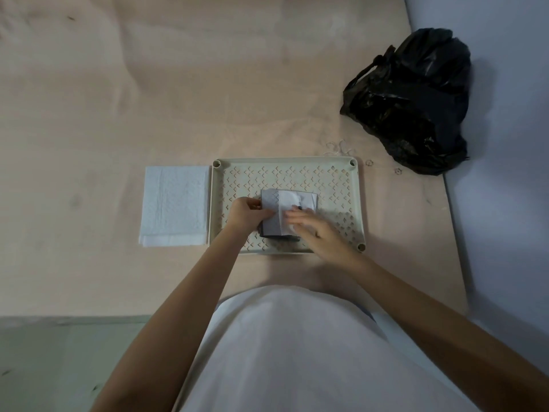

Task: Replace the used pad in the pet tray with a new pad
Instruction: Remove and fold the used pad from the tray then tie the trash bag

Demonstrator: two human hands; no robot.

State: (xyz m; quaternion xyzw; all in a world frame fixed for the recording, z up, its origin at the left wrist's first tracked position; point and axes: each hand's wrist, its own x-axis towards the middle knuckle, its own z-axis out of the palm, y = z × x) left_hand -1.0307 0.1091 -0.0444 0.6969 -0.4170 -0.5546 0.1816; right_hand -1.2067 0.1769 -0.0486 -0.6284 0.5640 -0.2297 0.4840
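Observation:
A cream pet tray [285,173] with a perforated grid floor lies on a beige sheet in front of me. A folded grey-and-white used pad [279,203] sits in the tray's middle. My left hand [246,214] grips the pad's left edge with curled fingers. My right hand [315,230] lies on the pad's right part with its fingers stretched out flat; it is blurred. A clean white folded pad [175,205] lies flat just left of the tray, touched by neither hand.
A tied black plastic bag [413,99] sits at the back right, against a pale blue wall [505,173]. The beige sheet [148,99] spreads far behind and to the left. My white garment fills the lower middle of the view.

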